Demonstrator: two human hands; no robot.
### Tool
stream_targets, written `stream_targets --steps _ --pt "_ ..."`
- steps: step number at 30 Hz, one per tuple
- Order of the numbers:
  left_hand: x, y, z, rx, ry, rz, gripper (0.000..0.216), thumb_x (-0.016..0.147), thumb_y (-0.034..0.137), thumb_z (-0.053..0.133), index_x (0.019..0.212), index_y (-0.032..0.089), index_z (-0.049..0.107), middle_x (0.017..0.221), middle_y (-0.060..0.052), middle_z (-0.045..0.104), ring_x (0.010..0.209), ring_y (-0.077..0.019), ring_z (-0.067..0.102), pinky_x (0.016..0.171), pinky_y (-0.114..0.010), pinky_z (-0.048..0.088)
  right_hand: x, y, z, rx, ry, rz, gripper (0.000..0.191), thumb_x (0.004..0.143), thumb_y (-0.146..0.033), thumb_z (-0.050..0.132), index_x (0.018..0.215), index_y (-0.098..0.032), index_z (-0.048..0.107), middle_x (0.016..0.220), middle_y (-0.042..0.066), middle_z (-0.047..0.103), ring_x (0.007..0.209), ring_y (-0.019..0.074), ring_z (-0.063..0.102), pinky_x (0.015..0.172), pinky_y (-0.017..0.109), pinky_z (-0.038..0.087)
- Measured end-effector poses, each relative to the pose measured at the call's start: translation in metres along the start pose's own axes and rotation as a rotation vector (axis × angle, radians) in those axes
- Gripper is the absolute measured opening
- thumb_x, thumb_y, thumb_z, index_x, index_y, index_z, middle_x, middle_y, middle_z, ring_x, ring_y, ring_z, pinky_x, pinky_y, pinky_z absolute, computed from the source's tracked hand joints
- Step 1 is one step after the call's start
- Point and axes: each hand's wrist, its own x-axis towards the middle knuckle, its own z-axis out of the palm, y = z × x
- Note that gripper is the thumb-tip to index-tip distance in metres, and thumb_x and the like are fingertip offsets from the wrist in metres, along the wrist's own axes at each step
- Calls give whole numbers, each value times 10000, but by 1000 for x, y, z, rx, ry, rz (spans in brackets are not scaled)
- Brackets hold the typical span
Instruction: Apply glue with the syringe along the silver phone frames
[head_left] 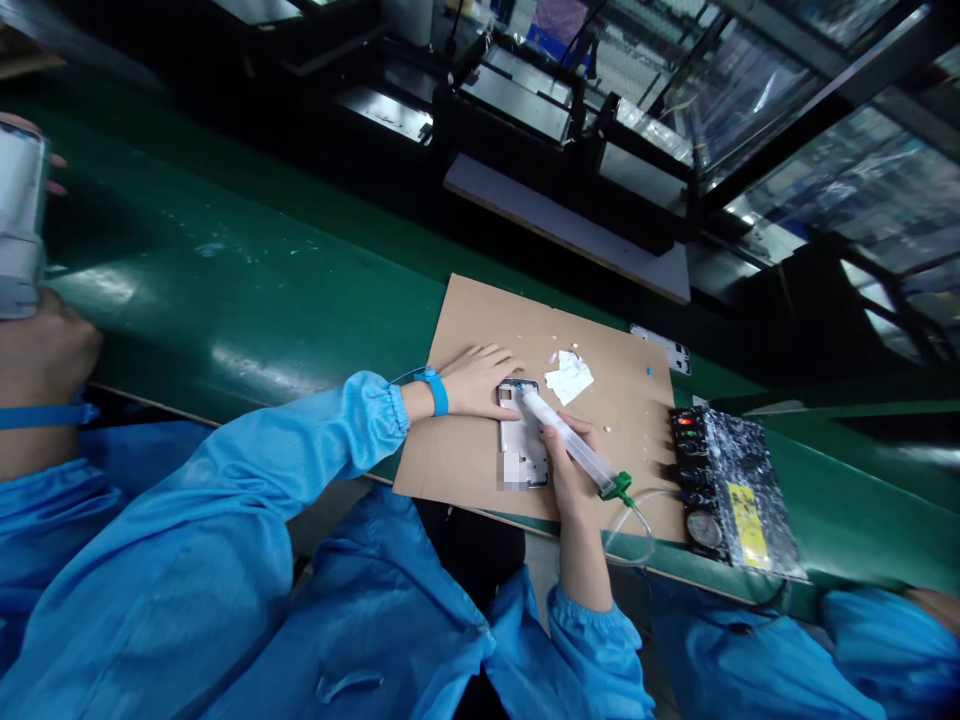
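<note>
A grey phone frame (517, 435) lies flat on a brown cardboard sheet (457, 460). At its upper left, my left hand (480, 382) holds it against the sheet, thumb over the edge and fingers stretched past the top corner. My right hand (571, 465) is closed around a clear dispensing syringe (592, 462), tilted with its blue tip (520, 387) down at the upper part of the frame. Whether the tip touches the frame cannot be made out. A green cap (616, 488) on the syringe's rear end joins a clear tube (649, 535). Blurring hides the frame's lower left corner.
Crumpled white paper (570, 377) lies on the cardboard, with small white bits around it. Right of the sheet stands a black control box (750, 480) with a gauge. Another phone frame (679, 357) lies behind. A co-worker's hand (45, 345) holds a phone part (19, 220) at left.
</note>
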Motion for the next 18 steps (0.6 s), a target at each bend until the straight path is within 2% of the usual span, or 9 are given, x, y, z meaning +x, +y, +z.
stream_targets --steps 7,12,18 --pt "0 1 -1 11 -4 -1 796 873 727 795 1462 225 611 1443 -139 682 1343 -368 605 1162 -520 477 1 5 1 6 9 -46 598 865 -735 838 1107 -193 763 1123 140 818 910 275 785 809 442 663" --pt "-1 1 -1 3 -4 -4 783 879 722 791 1469 239 610 1408 -134 688 1326 -365 614 1150 -514 480 2 4 1 18 2 -29 622 844 -748 849 1103 -189 763 1096 133 813 881 263 774 796 428 658" --pt "0 2 -3 14 -25 -9 815 889 737 783 1488 218 596 1475 -149 661 1392 -374 579 1192 -519 460 3 5 -2 31 3 4 658 814 -762 863 1099 -176 769 1051 139 819 874 272 765 761 403 622"
